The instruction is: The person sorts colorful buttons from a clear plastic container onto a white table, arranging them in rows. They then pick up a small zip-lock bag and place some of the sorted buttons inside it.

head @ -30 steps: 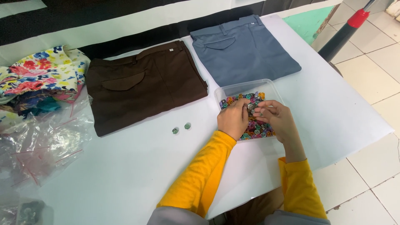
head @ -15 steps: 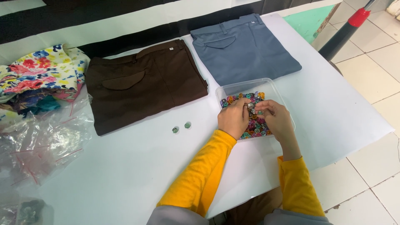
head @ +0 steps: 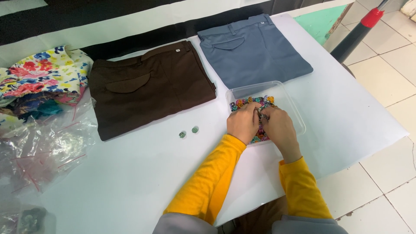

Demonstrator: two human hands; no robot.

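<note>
We see both hands down in a clear plastic tray that sits near the right edge of the white worktop, just in front of the folded grey-blue trousers. The tray holds a heap of small coloured beads, many-hued and shiny. Our left hand and our right hand are pressed close together over the beads, fingertips meeting near the middle of the tray. The fingers curl inward around something small and dark between them, but we cannot tell what it is, nor which hand really pinches it. Both arms wear bright yellow sleeves that reach in from the near edge of the worktop.

To the left of the tray, well apart from the hands, two small greenish round pieces lie side by side on the bare worktop, just in front of the folded brown trousers. The brown trousers lie flat beside the grey-blue ones, their edges nearly touching toward the far edge.

At the left edge a folded floral cloth rests partly on crumpled clear plastic bags, which spread toward the near left corner. Beyond the right edge, over the tiled floor, a dark pole with a red collar leans in at the far right corner.
</note>
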